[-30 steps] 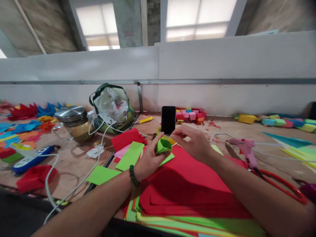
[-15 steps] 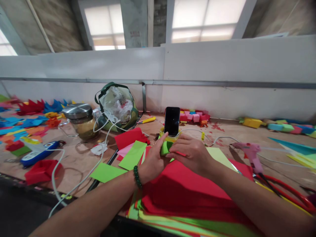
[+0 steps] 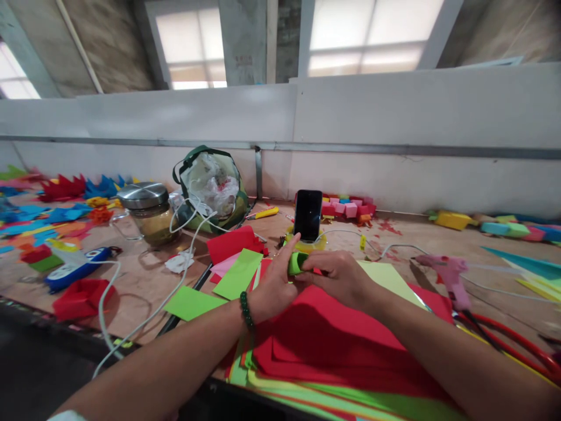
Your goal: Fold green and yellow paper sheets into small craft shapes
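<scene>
A small piece of folded green paper sits between my two hands, curled into a loop. My left hand grips it from the left with the thumb side up; a dark green bead bracelet circles that wrist. From the right, my right hand pinches its edge, the fingers bent over it. Both hands are above a stack of red paper sheets, which has green and yellow sheets under it. Green paper strips lie just left of my left hand.
Behind my hands a phone stands in a yellow holder. To the right lie a pink glue gun and red-handled scissors. A glass jar, camouflage bag, white cable and red paper box are on the left.
The view has shifted slightly, so everything sits a little further right. The fingers of my right hand have bent closer around the green paper, whose loop shows more openly.
</scene>
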